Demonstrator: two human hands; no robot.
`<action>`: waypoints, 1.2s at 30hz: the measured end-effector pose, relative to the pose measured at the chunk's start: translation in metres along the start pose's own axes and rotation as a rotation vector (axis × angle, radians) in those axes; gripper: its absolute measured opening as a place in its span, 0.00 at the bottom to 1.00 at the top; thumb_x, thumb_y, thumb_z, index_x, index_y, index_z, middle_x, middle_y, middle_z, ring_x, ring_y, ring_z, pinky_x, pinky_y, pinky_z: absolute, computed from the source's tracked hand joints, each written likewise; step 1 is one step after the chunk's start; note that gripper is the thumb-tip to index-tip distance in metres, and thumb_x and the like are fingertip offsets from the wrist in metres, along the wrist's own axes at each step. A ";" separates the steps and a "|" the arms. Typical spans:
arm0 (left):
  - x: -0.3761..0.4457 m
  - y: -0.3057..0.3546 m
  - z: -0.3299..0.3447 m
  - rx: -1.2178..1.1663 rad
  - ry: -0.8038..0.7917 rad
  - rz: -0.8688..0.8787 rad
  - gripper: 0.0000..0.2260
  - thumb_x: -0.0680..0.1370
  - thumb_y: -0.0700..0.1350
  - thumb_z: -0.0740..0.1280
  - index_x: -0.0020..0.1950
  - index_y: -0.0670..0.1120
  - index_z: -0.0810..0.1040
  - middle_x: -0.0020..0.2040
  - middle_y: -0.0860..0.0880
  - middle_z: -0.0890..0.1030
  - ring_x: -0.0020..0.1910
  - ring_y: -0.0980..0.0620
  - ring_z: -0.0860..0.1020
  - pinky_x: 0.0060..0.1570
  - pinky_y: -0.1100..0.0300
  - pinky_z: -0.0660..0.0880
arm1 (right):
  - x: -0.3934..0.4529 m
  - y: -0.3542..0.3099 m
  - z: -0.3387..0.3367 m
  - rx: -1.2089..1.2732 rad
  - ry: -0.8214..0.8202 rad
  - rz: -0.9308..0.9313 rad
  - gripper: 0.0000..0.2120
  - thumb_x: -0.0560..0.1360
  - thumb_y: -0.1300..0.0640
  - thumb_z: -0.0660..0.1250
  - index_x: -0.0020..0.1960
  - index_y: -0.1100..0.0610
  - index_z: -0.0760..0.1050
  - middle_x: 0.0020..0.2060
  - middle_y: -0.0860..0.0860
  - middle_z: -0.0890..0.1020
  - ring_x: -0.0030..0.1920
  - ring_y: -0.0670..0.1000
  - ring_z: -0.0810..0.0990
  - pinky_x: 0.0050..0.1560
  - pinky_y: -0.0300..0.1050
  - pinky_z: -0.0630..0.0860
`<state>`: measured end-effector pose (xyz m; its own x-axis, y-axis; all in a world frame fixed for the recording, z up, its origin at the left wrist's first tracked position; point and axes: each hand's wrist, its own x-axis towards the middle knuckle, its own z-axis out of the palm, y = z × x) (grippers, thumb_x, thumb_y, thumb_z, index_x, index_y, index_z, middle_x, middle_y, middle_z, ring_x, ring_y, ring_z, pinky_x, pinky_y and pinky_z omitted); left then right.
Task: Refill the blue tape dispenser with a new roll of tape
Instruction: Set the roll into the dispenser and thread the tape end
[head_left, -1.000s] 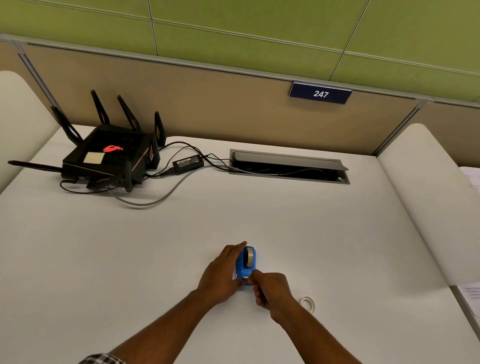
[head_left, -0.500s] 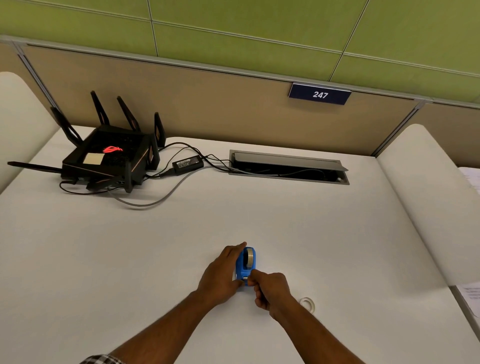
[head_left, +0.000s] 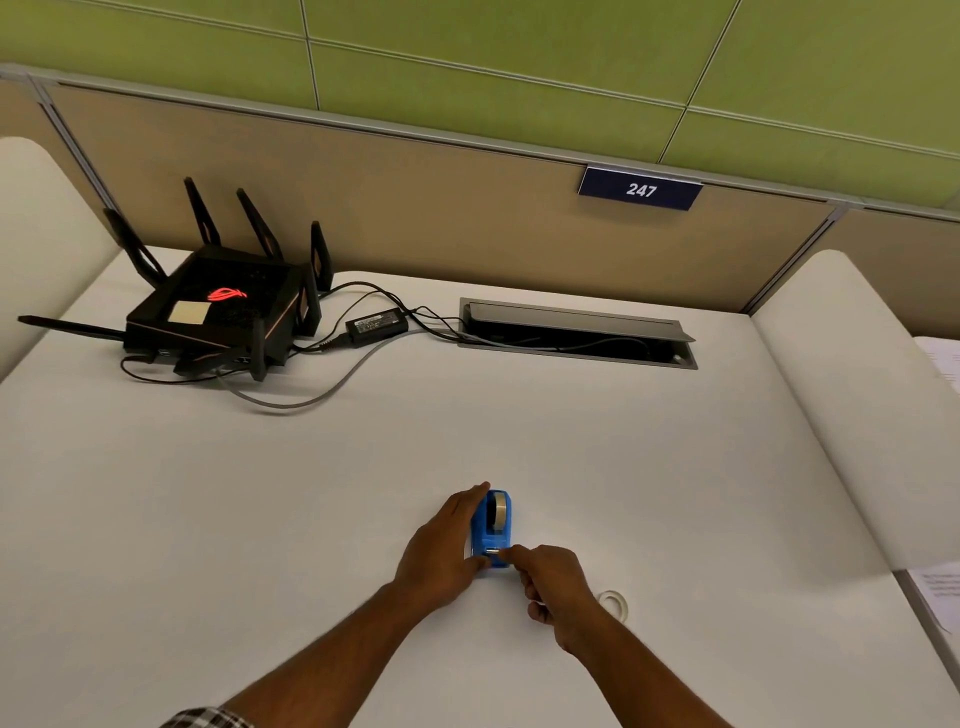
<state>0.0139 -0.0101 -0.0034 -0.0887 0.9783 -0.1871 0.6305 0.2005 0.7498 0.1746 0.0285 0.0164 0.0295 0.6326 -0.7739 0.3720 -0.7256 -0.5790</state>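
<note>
At far left, router (head_left: 218, 312): black, antennas raised, a red glowing mark and a pale sticky note (head_left: 189, 312) on its top; it sits at the back of your white desk (head_left: 208, 519).
Power brick (head_left: 376, 325): black, just right of the router, its cables running on into the open cable tray (head_left: 576, 332) set in the desk.
Your left hand (head_left: 441, 551): fingers wrapped along the left side of the dispenser, fingertips reaching its far end and thumb pressed at the near end, so you are gripping it against the desk.
Blue tape dispenser (head_left: 493, 525): standing upright on the desk in the lower middle of the view, long axis pointing away from you; bright blue plastic body, a pale tan roll of tape (head_left: 500, 512) seated in its rounded far end, and a small metallic piece at the near, lower end, where the cutter sits.
Your right hand (head_left: 558, 584): fingers curled closed, thumb and forefinger pinched right at the near end of the dispenser; what they pinch is too small to tell.
Spare tape ring (head_left: 615, 603): whitish, lying flat on the desk just right of your right wrist, apart from the dispenser.
Number plate (head_left: 640, 189): dark blue, reading 247, on the beige partition behind.
Papers (head_left: 940, 587): at the far right edge, beyond the desk.
</note>
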 end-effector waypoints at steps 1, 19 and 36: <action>-0.001 0.001 0.000 -0.006 0.001 -0.010 0.40 0.72 0.50 0.74 0.78 0.56 0.54 0.76 0.56 0.63 0.74 0.56 0.66 0.71 0.61 0.64 | -0.001 0.003 -0.003 0.018 -0.005 0.000 0.11 0.74 0.53 0.74 0.41 0.60 0.77 0.31 0.54 0.73 0.29 0.50 0.66 0.28 0.41 0.66; -0.006 0.002 0.005 -0.348 -0.011 -0.346 0.29 0.78 0.34 0.63 0.77 0.48 0.61 0.75 0.48 0.69 0.72 0.51 0.69 0.70 0.57 0.68 | 0.008 0.002 0.000 0.088 0.062 -0.118 0.10 0.82 0.60 0.63 0.61 0.59 0.79 0.51 0.58 0.83 0.50 0.55 0.83 0.55 0.51 0.82; 0.002 0.026 0.001 -0.563 0.065 -0.350 0.16 0.82 0.42 0.59 0.70 0.49 0.73 0.58 0.52 0.79 0.54 0.56 0.78 0.58 0.63 0.74 | -0.011 -0.016 0.007 0.169 -0.088 -0.311 0.19 0.82 0.68 0.56 0.59 0.49 0.78 0.48 0.44 0.84 0.51 0.44 0.83 0.60 0.49 0.79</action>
<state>0.0307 -0.0026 0.0150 -0.2727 0.8481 -0.4542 0.0590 0.4859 0.8720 0.1614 0.0311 0.0328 -0.1438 0.8097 -0.5690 0.1915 -0.5413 -0.8187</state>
